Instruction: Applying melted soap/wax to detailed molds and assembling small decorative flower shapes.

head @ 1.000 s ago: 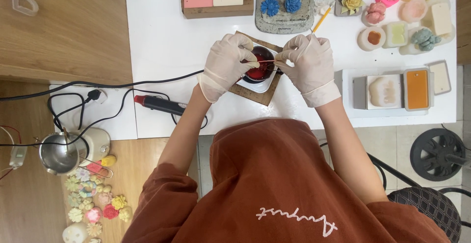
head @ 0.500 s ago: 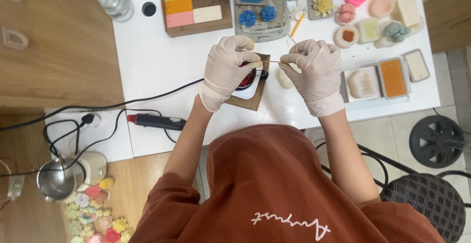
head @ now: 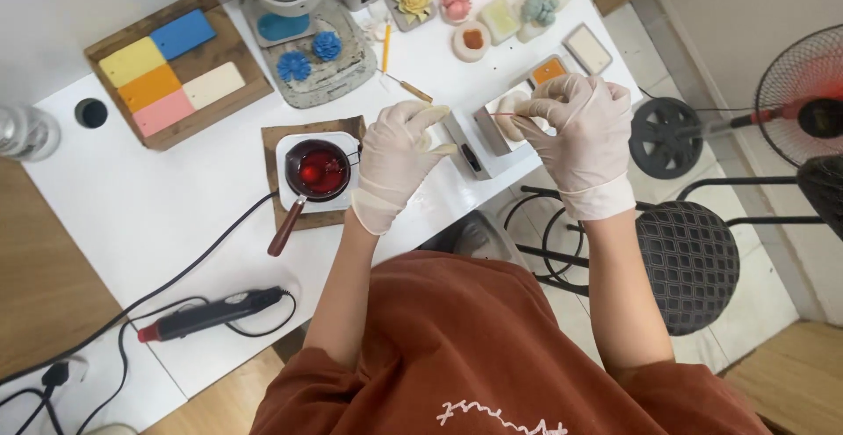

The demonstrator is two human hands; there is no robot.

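Hands shifted right since last look, off melting pot, now over grey mould. White tabletop [head: 167,215] below me. Wooden tray [head: 176,66] of coloured slabs far left. Grey mould [head: 492,132] at tabletop edge, pale piece inside. Small pot [head: 318,172] of red liquid on white warmer, just left of left hand [head: 395,163], fingers curled together, contents unclear. Right hand [head: 575,132] fingers pinched on thin red wick [head: 505,115] above mould.
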